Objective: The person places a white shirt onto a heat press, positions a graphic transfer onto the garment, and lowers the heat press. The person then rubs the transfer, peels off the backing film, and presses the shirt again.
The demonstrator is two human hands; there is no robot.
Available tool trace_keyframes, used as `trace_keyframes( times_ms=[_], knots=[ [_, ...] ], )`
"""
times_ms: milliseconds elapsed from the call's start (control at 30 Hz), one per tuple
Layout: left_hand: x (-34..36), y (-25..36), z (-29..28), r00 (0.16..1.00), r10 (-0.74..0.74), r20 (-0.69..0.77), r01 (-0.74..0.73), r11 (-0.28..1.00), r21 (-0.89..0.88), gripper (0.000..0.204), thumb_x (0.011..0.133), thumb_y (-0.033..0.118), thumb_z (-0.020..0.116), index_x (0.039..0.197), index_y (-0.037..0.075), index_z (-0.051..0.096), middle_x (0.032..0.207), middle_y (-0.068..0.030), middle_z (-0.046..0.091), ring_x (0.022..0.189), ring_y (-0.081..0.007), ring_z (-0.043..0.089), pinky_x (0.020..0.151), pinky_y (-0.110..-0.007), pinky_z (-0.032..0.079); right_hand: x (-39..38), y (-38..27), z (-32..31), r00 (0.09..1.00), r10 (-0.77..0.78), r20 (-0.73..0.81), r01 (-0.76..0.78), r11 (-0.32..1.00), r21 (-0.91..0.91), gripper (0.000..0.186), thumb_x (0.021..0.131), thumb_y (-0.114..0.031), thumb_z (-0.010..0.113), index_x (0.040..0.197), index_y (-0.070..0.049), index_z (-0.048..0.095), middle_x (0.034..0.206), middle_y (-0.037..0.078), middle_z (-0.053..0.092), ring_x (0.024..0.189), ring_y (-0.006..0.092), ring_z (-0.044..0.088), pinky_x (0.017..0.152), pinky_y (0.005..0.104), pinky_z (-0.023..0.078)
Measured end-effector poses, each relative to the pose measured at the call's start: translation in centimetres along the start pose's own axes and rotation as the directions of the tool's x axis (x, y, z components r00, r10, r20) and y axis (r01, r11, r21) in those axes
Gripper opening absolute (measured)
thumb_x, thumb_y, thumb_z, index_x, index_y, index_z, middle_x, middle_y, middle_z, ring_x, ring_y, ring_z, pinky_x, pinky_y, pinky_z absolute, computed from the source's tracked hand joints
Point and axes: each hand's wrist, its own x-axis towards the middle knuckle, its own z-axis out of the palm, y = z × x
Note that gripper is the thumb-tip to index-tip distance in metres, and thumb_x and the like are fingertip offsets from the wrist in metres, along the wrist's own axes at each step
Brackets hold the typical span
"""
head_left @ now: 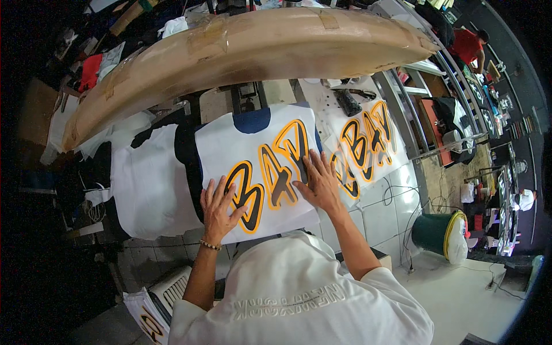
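My left hand (215, 210) lies flat with fingers spread on the left part of a white sheet (221, 144) printed with large black lettering edged in orange. Toward the sheet's right edge rests my right hand (319, 183), palm down and fingers apart. Dark blue fabric (252, 121) shows at the sheet's rounded neck cut-out and along its right side. A second sheet with similar lettering (371, 135) lies to the right. On the left, a plain white shirt-shaped piece (152, 178) sits on black fabric (186, 146).
A long, curved brown bundle in clear wrap (247, 52) spans the far side. Black tools (348, 102) lie beyond the right sheet. At right stand a metal frame (411, 118) and a green bucket (428, 234); cables trail nearby. A person in red (466, 47) is at far right.
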Motion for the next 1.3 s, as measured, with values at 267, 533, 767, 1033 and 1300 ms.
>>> trace_keyframes(
  times_ms=[267, 533, 767, 1033, 1300],
  knots=[
    [0.2, 0.1, -0.1, 1.000, -0.014, 0.022, 0.014, 1.000, -0.006, 0.070, 0.087, 0.053, 0.069, 0.145, 0.015, 0.054, 0.159, -0.0121, 0.037, 0.148, -0.0396, 0.027, 0.117, -0.059, 0.018, 0.0, 0.0, -0.2, 1.000, 0.014, 0.007, -0.014, 1.000, 0.014, 0.080, 0.085, -0.056, 0.069, 0.150, -0.014, 0.046, 0.161, 0.019, 0.029, 0.150, 0.0429, 0.021, 0.118, 0.0595, 0.022],
    [0.3, 0.2, -0.4, 0.999, -0.030, 0.019, 0.030, 0.999, -0.040, 0.070, 0.085, 0.051, 0.072, 0.142, 0.014, 0.056, 0.159, -0.0128, 0.036, 0.148, -0.0398, 0.027, 0.116, -0.059, 0.018, 0.4, -0.4, -0.3, 0.998, -0.002, -0.059, 0.002, 1.000, 0.001, 0.077, 0.080, -0.046, 0.074, 0.145, -0.010, 0.052, 0.158, 0.021, 0.034, 0.147, 0.0457, 0.026, 0.118, 0.0609, 0.020],
    [0.6, 0.3, -0.9, 1.000, -0.012, 0.011, 0.013, 0.998, -0.059, 0.069, 0.084, 0.049, 0.073, 0.140, 0.013, 0.057, 0.157, -0.0135, 0.038, 0.146, -0.0397, 0.029, 0.116, -0.058, 0.019, 1.0, -0.8, 0.0, 1.000, -0.018, -0.016, 0.019, 0.996, 0.086, 0.080, 0.076, -0.036, 0.076, 0.139, 0.004, 0.050, 0.156, 0.025, 0.034, 0.147, 0.0450, 0.027, 0.119, 0.0575, 0.020],
    [0.4, 0.1, -0.9, 0.999, -0.043, -0.016, 0.042, 0.996, -0.076, 0.074, 0.082, 0.048, 0.075, 0.142, 0.010, 0.052, 0.158, -0.0132, 0.038, 0.145, -0.0410, 0.031, 0.115, -0.059, 0.020, 1.0, -0.9, 0.2, 1.000, -0.014, -0.016, 0.015, 0.997, 0.079, 0.081, 0.076, -0.035, 0.076, 0.141, 0.003, 0.047, 0.156, 0.025, 0.034, 0.147, 0.0444, 0.027, 0.119, 0.0583, 0.020],
    [0.1, -1.1, -1.1, 0.996, -0.087, -0.013, 0.086, 0.992, -0.098, 0.077, 0.079, 0.042, 0.078, 0.143, 0.009, 0.051, 0.159, -0.0113, 0.037, 0.146, -0.0400, 0.029, 0.114, -0.060, 0.021, 1.0, -0.5, 0.5, 0.999, -0.042, -0.005, 0.042, 0.998, 0.042, 0.082, 0.081, -0.044, 0.073, 0.143, 0.002, 0.046, 0.158, 0.023, 0.033, 0.148, 0.0433, 0.026, 0.118, 0.0614, 0.021]
  ],
)
